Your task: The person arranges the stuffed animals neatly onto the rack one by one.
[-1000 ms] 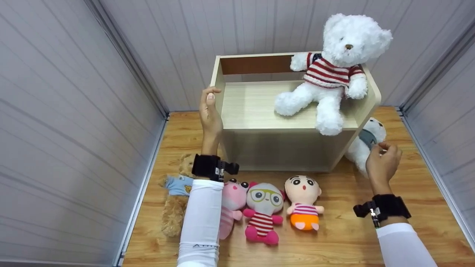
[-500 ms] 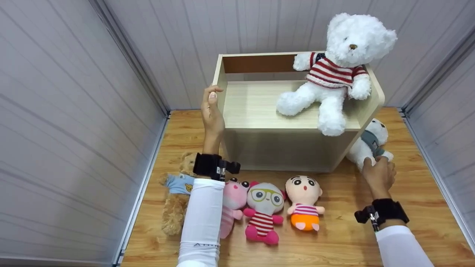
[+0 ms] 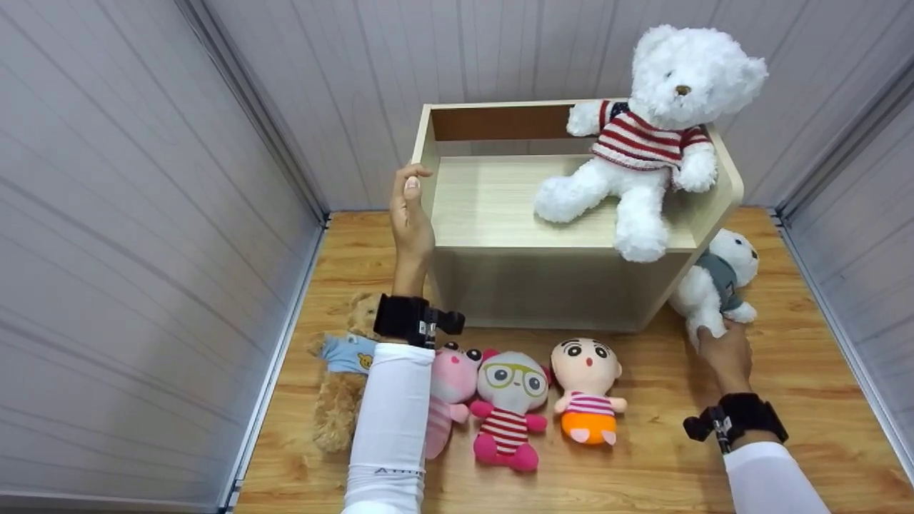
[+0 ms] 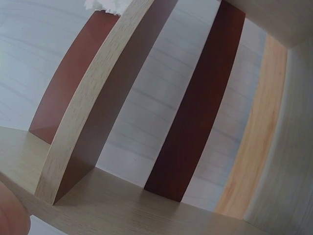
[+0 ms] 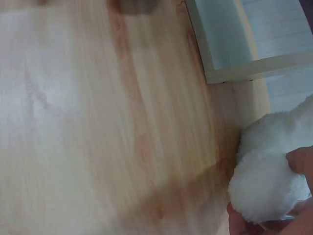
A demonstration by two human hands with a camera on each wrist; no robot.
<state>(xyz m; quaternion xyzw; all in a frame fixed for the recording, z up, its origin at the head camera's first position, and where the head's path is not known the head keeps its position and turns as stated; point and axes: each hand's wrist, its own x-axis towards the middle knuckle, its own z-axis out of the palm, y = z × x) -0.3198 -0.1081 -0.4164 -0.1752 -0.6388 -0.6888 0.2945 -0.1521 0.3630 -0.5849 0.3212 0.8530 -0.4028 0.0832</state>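
My right hand (image 3: 725, 353) pinches a foot (image 5: 264, 186) of the small white toy (image 3: 721, 277), right of the shelf (image 3: 727, 182).
My left hand (image 3: 412, 225) grips the shelf's left edge; its upper compartment (image 3: 485, 203) holds the big white bear (image 3: 635, 146) at the right end. Only my left wrist view shows the dark brown strip (image 4: 195, 107) behind the lower compartment (image 3: 543, 289).

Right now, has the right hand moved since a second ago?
Yes. The right hand has come lower in the head view, judged against the wooden cabinet.
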